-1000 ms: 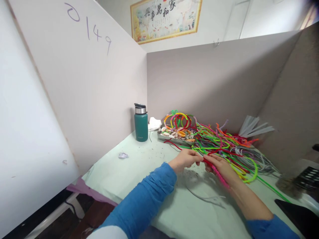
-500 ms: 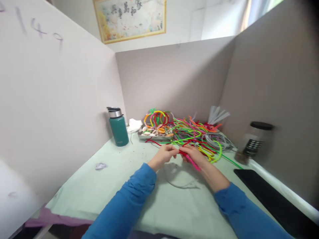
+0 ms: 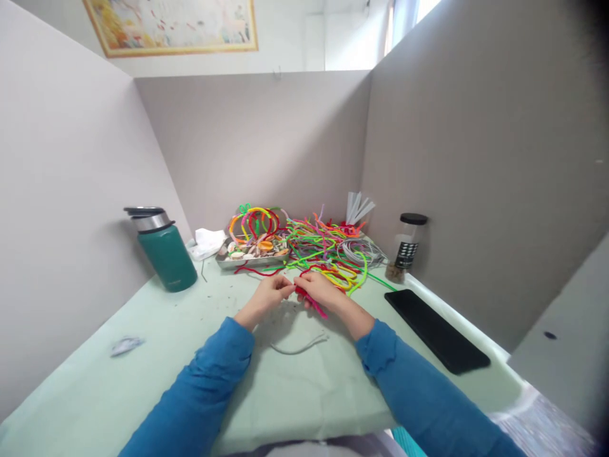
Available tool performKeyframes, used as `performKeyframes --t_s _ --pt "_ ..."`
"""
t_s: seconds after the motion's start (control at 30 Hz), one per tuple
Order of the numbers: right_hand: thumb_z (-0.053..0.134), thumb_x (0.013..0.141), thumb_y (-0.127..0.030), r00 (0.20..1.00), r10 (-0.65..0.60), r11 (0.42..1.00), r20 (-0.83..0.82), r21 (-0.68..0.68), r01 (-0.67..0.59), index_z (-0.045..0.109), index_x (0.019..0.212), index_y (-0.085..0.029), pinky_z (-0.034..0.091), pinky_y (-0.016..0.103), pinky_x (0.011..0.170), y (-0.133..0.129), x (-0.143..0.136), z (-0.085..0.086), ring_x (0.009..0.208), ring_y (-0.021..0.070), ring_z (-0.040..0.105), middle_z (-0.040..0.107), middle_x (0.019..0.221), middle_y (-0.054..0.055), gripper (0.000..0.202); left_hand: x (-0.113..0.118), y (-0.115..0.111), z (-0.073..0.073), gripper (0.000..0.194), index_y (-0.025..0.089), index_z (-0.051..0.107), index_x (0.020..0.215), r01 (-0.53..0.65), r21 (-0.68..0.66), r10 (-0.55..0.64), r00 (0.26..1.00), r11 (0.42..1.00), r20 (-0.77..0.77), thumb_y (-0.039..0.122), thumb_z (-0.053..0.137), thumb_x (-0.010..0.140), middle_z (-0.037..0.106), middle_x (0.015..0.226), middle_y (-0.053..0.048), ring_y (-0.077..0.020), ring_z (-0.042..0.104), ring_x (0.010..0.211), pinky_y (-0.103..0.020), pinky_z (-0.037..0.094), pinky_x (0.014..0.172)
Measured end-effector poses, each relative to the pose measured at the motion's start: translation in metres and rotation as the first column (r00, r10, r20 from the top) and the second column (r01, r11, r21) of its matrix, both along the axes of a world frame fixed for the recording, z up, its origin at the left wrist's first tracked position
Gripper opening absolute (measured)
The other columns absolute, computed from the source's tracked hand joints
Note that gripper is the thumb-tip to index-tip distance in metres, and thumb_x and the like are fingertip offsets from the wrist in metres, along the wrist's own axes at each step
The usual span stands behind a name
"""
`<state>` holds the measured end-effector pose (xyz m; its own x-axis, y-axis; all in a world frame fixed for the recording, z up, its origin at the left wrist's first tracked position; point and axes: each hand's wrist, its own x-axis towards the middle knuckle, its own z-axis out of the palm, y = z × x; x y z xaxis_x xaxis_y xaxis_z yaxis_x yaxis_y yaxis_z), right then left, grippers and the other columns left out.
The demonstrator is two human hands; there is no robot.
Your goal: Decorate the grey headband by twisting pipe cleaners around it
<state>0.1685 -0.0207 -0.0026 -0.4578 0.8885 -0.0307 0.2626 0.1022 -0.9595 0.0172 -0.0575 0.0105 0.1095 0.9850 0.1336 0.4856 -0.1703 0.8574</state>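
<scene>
Both my hands meet over the middle of the table. My right hand (image 3: 320,291) is closed around a bundle of red and pink pipe cleaners (image 3: 318,308), whose pink end slants down toward me below the palm. At the bundle's left end, my left hand (image 3: 272,293) pinches the red pipe cleaner between thumb and fingertips; the exact contact is small and partly hidden. Just behind the left hand lies a loose red pipe cleaner (image 3: 254,271). A short bent grey strand (image 3: 299,350) rests on the cloth in front of the hands.
Behind are a metal tray (image 3: 252,262) of shells or similar pieces, pipe-cleaner hoops (image 3: 257,219) and a tangled pipe-cleaner pile (image 3: 323,238). A green bottle (image 3: 167,257) stands left. On the right are a black-lidded jar (image 3: 405,251) and a black phone-like slab (image 3: 435,330). Partitions surround the table.
My view has turned to the right, so everything appears further left. Both hands keep their hold on the pipe cleaners, with only a slight change in the bundle's angle.
</scene>
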Motion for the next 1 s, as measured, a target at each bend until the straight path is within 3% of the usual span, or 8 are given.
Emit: performKeyframes --t_s 0.13,0.23,0.4,0.53,0.63,0.8,0.87,1.0 --pt "0.041 0.084 -0.035 0.969 -0.051 0.926 0.243 0.374 -0.045 0.054 0.058 -0.017 0.032 0.022 0.045 -0.001 0.000 -0.003 0.043 0.0112 0.051 0.058 0.052 0.001 0.035 -0.005 0.002 -0.003 0.018 0.014 0.059 0.064 -0.054 0.019 0.056 0.993 0.998 -0.108 0.031 0.055 0.069 0.048 0.052 0.003 -0.0089 0.040 0.050 -0.020 0.029 0.048" --pt "0.044 0.084 -0.036 0.927 -0.135 0.786 0.349 0.607 -0.114 0.057 0.057 -0.017 0.029 0.024 0.051 -0.001 0.000 -0.005 0.056 0.0140 0.053 0.061 0.058 0.003 0.034 -0.009 0.003 -0.008 0.016 0.015 0.062 0.064 -0.077 0.142 0.117 0.946 0.987 -0.301 0.027 0.054 0.070 0.055 0.056 0.001 -0.0105 0.044 0.055 -0.021 0.030 0.051" --pt "0.042 0.086 -0.037 0.884 -0.200 0.701 0.423 0.692 -0.173 0.063 0.070 -0.020 0.027 0.025 0.053 -0.003 -0.001 -0.006 0.060 0.0166 0.055 0.064 0.065 0.004 0.031 -0.013 0.006 -0.014 0.023 0.013 0.066 0.072 -0.100 0.076 0.118 0.951 0.992 -0.285 0.033 0.054 0.072 0.057 0.059 0.000 -0.0110 0.047 0.056 -0.021 0.031 0.050" --pt "0.046 0.084 -0.039 0.937 -0.164 0.670 0.307 0.732 -0.123 0.062 0.073 -0.022 0.030 0.026 0.056 -0.007 -0.003 -0.004 0.062 0.0174 0.054 0.063 0.067 0.003 0.026 -0.015 0.009 -0.015 0.023 0.012 0.065 0.067 -0.144 0.015 0.144 0.980 0.990 -0.137 0.035 0.059 0.069 0.053 0.055 0.001 -0.0096 0.043 0.054 -0.021 0.031 0.050" --pt "0.050 0.081 -0.039 0.976 -0.052 0.742 0.213 0.663 -0.105 0.063 0.074 -0.022 0.032 0.026 0.054 -0.007 -0.004 -0.001 0.057 0.0164 0.052 0.061 0.064 0.002 0.022 -0.015 0.009 -0.012 0.015 0.012 0.064 0.064 -0.204 -0.064 0.208 0.977 0.977 0.054 0.027 0.062 0.064 0.047 0.051 0.003 -0.0083 0.038 0.050 -0.021 0.030 0.047" --pt "0.056 0.076 -0.046 0.992 0.124 0.933 0.034 0.335 -0.128 0.063 0.077 -0.019 0.036 0.026 0.047 -0.005 0.001 0.006 0.048 0.0134 0.049 0.060 0.065 0.003 0.028 -0.004 0.006 0.004 0.015 0.012 0.064 0.065 -0.264 -0.160 0.294 0.933 0.951 0.206 0.026 0.063 0.061 0.042 0.046 0.003 -0.0089 0.036 0.046 -0.023 0.029 0.044" --pt "0.060 0.073 -0.048 0.987 0.131 0.973 -0.089 0.204 -0.111 0.063 0.075 -0.018 0.038 0.026 0.047 -0.001 0.006 0.007 0.050 0.0132 0.050 0.060 0.067 0.006 0.031 0.006 0.003 0.013 0.017 0.013 0.065 0.067 -0.293 -0.144 0.319 0.924 0.945 0.212 0.029 0.062 0.061 0.045 0.048 0.002 -0.0094 0.039 0.047 -0.023 0.031 0.045" --pt "0.071 0.062 -0.047 0.919 0.005 0.999 -0.394 -0.041 -0.022 0.066 0.076 -0.021 0.039 0.025 0.045 0.016 0.017 0.005 0.051 0.0131 0.050 0.059 0.066 0.007 0.029 0.030 -0.010 0.032 0.021 0.018 0.068 0.074 -0.359 0.083 0.363 0.931 0.930 -0.034 0.033 0.057 0.065 0.063 0.067 -0.004 -0.0160 0.055 0.068 -0.025 0.041 0.061"
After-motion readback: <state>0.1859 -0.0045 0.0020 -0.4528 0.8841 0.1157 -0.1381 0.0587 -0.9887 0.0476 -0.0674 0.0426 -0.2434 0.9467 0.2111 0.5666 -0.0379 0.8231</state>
